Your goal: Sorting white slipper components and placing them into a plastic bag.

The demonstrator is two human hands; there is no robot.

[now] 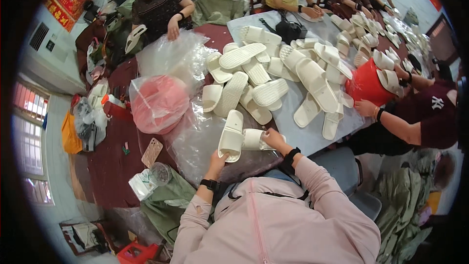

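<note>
Close to the table's near edge, my left hand (pixel 217 163) grips a cream slide slipper (pixel 230 139) by its lower part, the slipper upright with its toe end away from me. To its right, my right hand (pixel 275 140) holds a second cream slipper (pixel 253 140), which lies sideways with its strap toward the first one. The two slippers touch or overlap; I cannot tell which. Just beyond my hands is a heap of loose cream slippers (pixel 236 93), some sole up with textured undersides, others strap up.
Left of the heap stand a pink bundle in clear plastic (pixel 160 103) and a plastic sheet (pixel 171 51). A phone (pixel 152 152) and a clear cup (pixel 161 172) are near my left arm. At right a person holds a red bucket (pixel 367 84). Several people sit around the table.
</note>
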